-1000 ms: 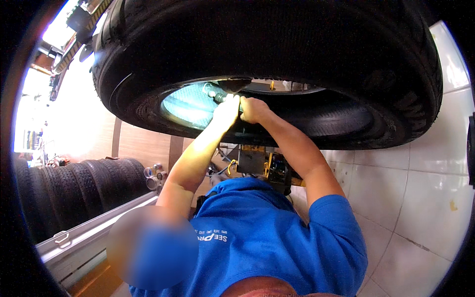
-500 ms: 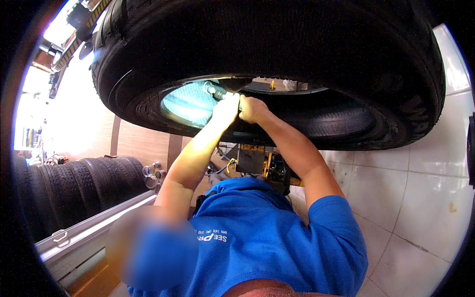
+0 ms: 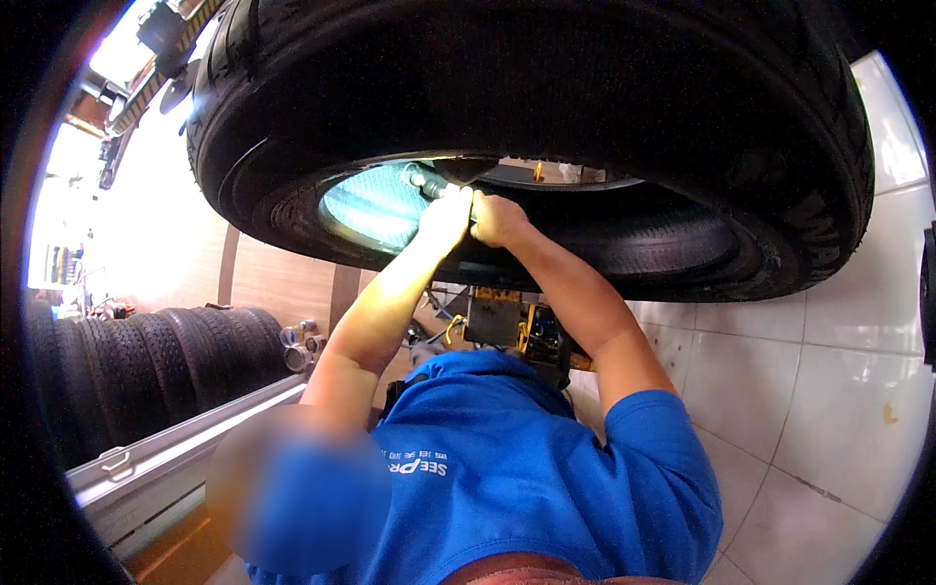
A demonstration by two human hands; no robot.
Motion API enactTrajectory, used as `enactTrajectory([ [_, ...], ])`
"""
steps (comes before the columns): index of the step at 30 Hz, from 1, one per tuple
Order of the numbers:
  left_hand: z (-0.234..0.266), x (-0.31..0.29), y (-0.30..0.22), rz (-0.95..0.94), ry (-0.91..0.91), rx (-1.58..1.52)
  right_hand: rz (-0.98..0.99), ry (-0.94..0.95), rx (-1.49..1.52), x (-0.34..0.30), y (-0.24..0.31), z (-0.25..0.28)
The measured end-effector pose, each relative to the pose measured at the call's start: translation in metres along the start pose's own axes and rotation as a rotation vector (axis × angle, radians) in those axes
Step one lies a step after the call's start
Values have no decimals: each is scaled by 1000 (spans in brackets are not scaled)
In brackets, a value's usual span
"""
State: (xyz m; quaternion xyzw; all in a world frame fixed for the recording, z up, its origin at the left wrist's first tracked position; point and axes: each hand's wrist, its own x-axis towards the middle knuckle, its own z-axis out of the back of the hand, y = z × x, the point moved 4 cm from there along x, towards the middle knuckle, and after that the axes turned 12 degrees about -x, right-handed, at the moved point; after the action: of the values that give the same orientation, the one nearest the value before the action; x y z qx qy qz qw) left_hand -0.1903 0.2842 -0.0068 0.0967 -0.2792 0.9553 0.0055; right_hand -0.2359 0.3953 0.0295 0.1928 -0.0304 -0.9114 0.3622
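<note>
A large black tyre (image 3: 546, 93) hangs in front of me, its open centre turned toward my hands. Inside it I hold a slim tool (image 3: 426, 182) with a pale round head and a dark cylindrical body. The head is at the brightly lit inner wall (image 3: 366, 210) on the tyre's left. My left hand (image 3: 448, 216) is closed around the tool's body. Right beside it, my right hand (image 3: 499, 218) is closed at the tool's rear end, which its fingers hide. The exact kind of tool cannot be made out.
Several tyres (image 3: 161, 366) stand in a row at the left, behind a metal-edged case (image 3: 195, 444). Below the hanging tyre is a yellow and black machine (image 3: 497, 322) with cables. White floor tiles (image 3: 848, 390) spread out at the right.
Both hands keep their grip on the tool at nearly the same spot. The tyre's outline has shifted only slightly in the view.
</note>
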Motion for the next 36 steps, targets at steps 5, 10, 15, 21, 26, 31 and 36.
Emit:
enactTrajectory([
  [5, -5, 0, 3, -11, -19, -2, -25, -22, 12, -1, 1, -1],
  [10, -2, -4, -2, -10, -29, 37, 12, 13, -7, -3, 0, 2],
  [15, -3, 2, 4, 32, 29, 6, -15, -14, 8, 3, -2, -5],
  [21, -9, -1, 8, -18, -27, 60, -3, -73, 36, 9, -1, -13],
  [26, -7, 0, 9, 25, -28, 72, 0, -57, 24, 6, 0, -11],
  [31, -6, -5, 7, -71, -74, 29, 24, -4, 25, 4, -2, -6],
  [36, -15, 2, 18, 42, 39, 106, 9, 7, 44, 2, 5, 2],
])
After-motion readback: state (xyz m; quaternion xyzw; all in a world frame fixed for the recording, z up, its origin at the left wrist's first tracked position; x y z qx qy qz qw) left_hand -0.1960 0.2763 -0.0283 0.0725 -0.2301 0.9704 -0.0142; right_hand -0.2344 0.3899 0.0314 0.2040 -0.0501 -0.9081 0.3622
